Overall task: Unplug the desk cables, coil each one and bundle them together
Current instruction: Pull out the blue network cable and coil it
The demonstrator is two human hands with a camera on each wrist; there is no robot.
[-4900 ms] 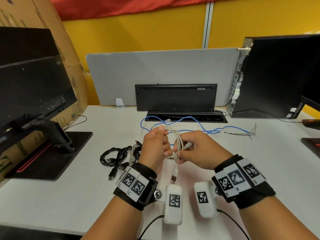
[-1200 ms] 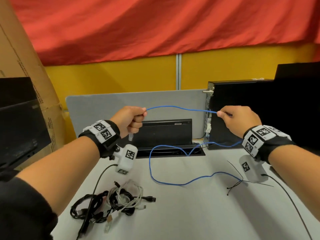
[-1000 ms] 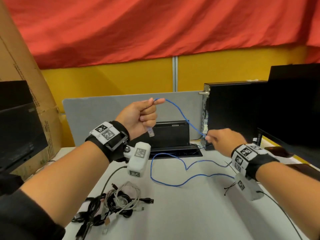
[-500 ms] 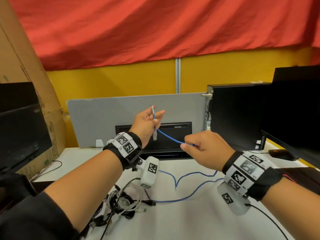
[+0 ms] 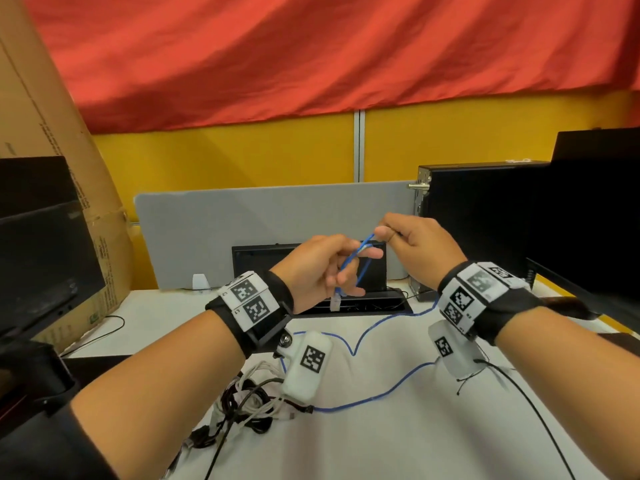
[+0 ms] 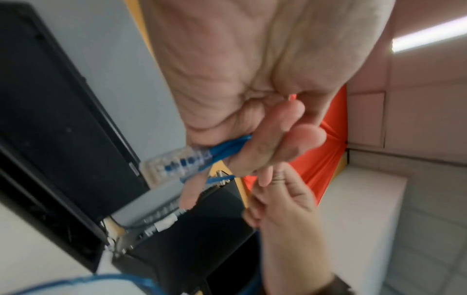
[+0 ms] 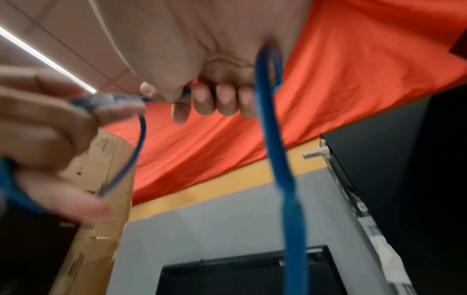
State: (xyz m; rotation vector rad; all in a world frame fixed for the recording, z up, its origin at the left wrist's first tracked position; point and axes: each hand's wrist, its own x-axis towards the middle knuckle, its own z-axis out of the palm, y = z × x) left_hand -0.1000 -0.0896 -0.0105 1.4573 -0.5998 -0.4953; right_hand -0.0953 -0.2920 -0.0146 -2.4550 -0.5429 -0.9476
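Note:
A thin blue network cable is looped around the fingers of my left hand, held up over the desk. Its clear plug hangs just below that hand; the left wrist view shows the plug held under curled fingers. My right hand pinches the cable a little above and to the right, and its curled fingers grip the blue cable. The rest of the cable trails across the white desk. A pile of coiled black and white cables lies at lower left.
A black cable tray stands at the back before a grey divider. A black PC tower and a monitor stand right. Another monitor and a cardboard box stand left.
My right hand has lifted and swung right, laying a loop of blue cable over the left fingers. The left hand has dropped slightly. Several seconds ago both hands held a white cable.

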